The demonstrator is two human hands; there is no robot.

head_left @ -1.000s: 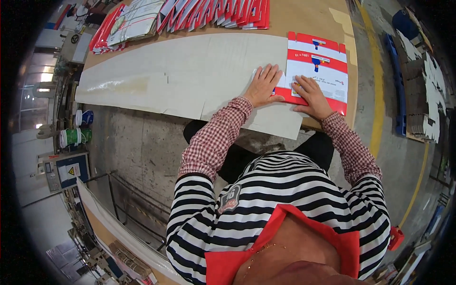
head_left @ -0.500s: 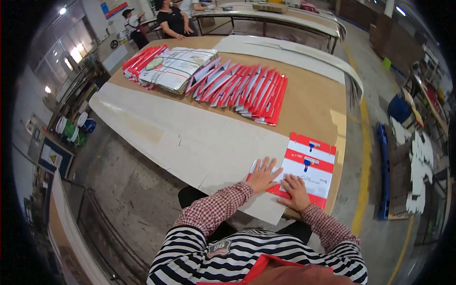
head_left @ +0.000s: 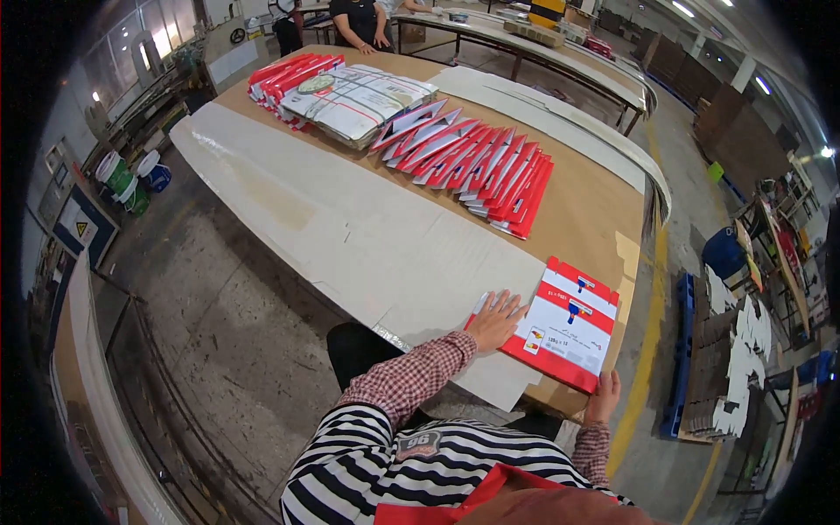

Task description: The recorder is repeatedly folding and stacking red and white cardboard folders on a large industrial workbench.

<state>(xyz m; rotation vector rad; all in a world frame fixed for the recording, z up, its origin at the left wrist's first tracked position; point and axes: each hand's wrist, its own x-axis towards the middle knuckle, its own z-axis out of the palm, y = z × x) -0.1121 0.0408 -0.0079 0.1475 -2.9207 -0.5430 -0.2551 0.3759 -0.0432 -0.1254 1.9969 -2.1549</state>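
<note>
A flat red-and-white printed carton (head_left: pixel 573 325) lies on the table's near right corner, with a blue figure and a notched far edge. My left hand (head_left: pixel 496 322) is spread flat at its left side, covering part of that edge. Its fingers are stretched out and grip nothing. At the carton's near right corner is my right hand (head_left: pixel 604 398), fingers extended and slightly bent, the tips at the corner. Part of the right palm and thumb is hard to make out. Farther up the table, a fanned row of similar red-and-white folded cartons (head_left: pixel 490 171) lies overlapping.
A strapped white bundle (head_left: pixel 354 101) sits beyond the row, beside more red cartons (head_left: pixel 293 79). A long pale cardboard sheet (head_left: pixel 350 236) covers the table's left side. A person in black (head_left: pixel 359 22) stands at the far end. A blue pallet (head_left: pixel 678 359) with stacked board stands right.
My right hand has slid off the carton's face to its near right corner, uncovering the print. My left hand stays spread at the left side. The view has shifted slightly.
</note>
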